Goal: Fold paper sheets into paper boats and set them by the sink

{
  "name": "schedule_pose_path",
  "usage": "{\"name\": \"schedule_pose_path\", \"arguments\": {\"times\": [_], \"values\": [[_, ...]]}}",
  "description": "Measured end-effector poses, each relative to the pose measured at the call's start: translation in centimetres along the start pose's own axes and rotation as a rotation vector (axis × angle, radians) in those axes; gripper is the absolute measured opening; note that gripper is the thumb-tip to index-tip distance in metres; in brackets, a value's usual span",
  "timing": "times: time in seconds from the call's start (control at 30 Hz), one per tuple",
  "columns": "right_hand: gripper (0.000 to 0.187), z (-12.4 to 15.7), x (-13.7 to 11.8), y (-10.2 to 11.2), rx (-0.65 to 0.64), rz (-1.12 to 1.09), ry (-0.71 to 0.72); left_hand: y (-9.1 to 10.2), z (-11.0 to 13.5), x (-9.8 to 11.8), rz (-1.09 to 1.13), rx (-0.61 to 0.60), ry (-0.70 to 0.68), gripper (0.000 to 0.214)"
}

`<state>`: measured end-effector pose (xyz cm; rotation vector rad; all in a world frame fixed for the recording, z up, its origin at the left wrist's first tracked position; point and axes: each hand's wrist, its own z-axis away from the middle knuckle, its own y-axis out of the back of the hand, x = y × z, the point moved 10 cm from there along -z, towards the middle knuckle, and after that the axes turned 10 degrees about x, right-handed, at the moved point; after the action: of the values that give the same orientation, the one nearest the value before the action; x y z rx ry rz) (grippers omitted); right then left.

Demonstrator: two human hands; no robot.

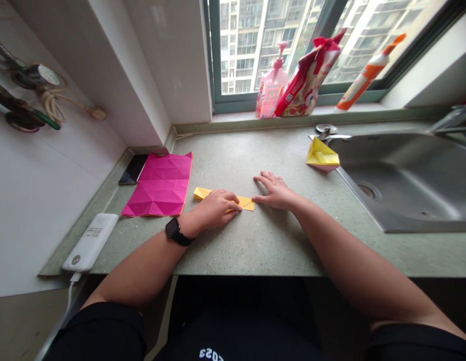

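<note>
A folded yellow paper strip (pixel 249 203) lies flat on the counter in front of me. My left hand (pixel 216 206) covers its middle, fingers bent together and holding it against the surface; the part beneath the palm is hidden. At the strip's right end, my right hand (pixel 276 193) rests on the counter with its fingers spread. Its thumb tip touches or nearly touches the paper's edge. Left of the strip lies a creased magenta paper sheet (pixel 159 184), with an orange edge showing under it. A folded yellow paper shape (pixel 323 154) stands near the sink.
A steel sink (pixel 417 227) takes up the right side. A phone (pixel 133 169) and a white power bank (pixel 90 242) with a cable are at left. On the windowsill stand a pink pump bottle (pixel 271 93), a red bag (pixel 308 80) and an orange-white bottle (pixel 362 82).
</note>
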<state>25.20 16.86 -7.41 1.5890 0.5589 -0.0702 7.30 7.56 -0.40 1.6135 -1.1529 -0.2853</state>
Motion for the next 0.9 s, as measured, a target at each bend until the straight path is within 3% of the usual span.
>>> {"name": "schedule_pose_path", "arguments": {"times": [0.3, 0.47, 0.63, 0.9], "values": [[0.076, 0.6, 0.1, 0.9, 0.088, -0.078, -0.003, 0.0, 0.1, 0.0, 0.017, -0.012, -0.003, 0.018], [0.084, 1.3, -3.0, 0.4, 0.124, -0.099, 0.060, 0.0, 0.1, 0.0, 0.006, -0.007, -0.018, 0.020], [0.090, 1.6, -5.3, -0.8, 0.047, -0.033, 0.101, 0.0, 0.1, 0.2, -0.005, -0.007, -0.031, 0.021], [0.099, 0.5, -2.7, -0.7, -0.054, 0.028, 0.036, -0.1, 0.2, -0.1, -0.012, -0.010, -0.010, 0.019]]}}
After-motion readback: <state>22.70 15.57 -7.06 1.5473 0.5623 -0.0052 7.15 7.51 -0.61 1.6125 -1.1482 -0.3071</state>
